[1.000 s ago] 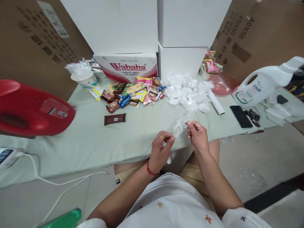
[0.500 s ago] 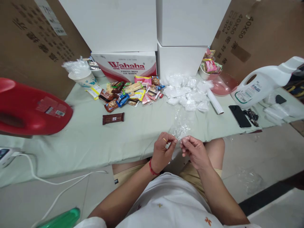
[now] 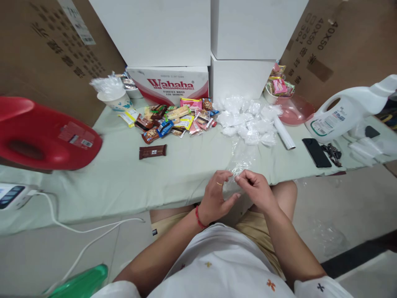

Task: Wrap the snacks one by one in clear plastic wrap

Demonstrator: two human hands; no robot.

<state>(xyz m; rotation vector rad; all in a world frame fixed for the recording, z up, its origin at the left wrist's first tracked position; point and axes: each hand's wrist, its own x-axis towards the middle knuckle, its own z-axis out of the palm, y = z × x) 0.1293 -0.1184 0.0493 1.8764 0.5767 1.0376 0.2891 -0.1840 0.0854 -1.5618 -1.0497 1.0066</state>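
A clear plastic bag lies crinkled at the front edge of the table. My right hand pinches its near end between thumb and fingers. Close beside it, my left hand has its thumb spread away from the fingers; the fingertips are near the bag, and I cannot tell whether they touch it. Beyond the bag sits a heap of crumpled clear plastic bags. To the left lie a brown wrapped snack bar and a pile of colourful wrapped snacks.
A white plastic roll, a black phone and a white detergent bottle stand or lie on the right. A red jug and a power strip are on the left. White boxes stand behind.
My left thumb and fingers have come apart from their pinch. My right hand has closed more tightly at the bag's near end. The whole view has shifted slightly.
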